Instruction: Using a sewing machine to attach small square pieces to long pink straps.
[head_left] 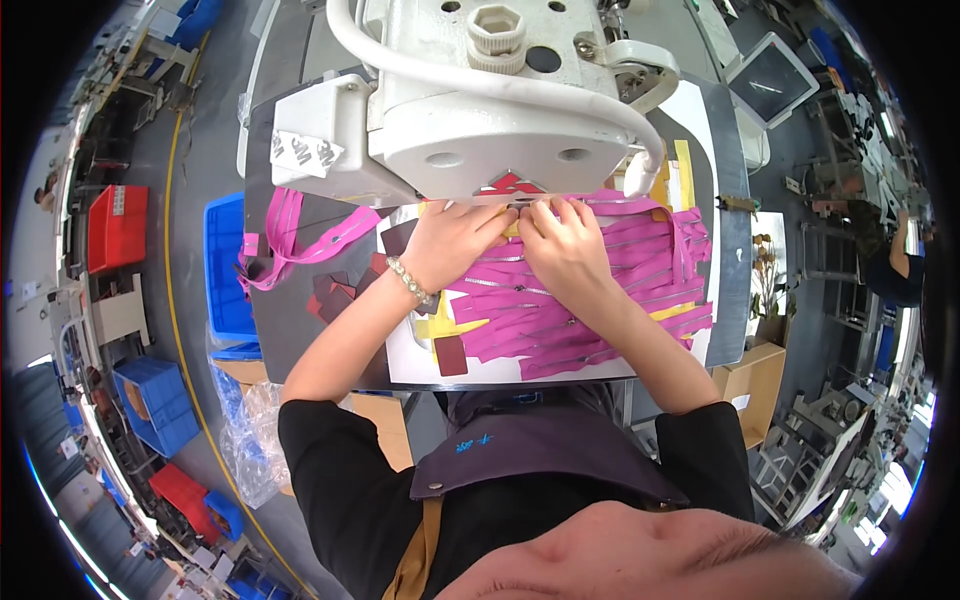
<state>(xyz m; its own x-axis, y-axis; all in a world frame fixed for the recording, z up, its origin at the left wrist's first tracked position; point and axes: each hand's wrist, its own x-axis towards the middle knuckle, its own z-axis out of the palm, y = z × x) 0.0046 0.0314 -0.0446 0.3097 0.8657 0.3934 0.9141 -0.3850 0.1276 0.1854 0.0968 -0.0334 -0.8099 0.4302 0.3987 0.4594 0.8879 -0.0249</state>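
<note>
Under the head of a white sewing machine, my left hand and my right hand meet side by side, fingers bent and pinched; what they grip is too hidden to name, though some yellow and pink shows around the fingertips. Pink zipper strips lie in a layered pile on a white board beneath and right of my hands, with yellow pieces among them. Dark red patches lie to the left and below. More pink zipper tape loops over the table's left part.
A blue bin and clear plastic bags are left of the table. A screen stands at back right, a cardboard box at right. Red crates line the far-left aisle; another person is at far right.
</note>
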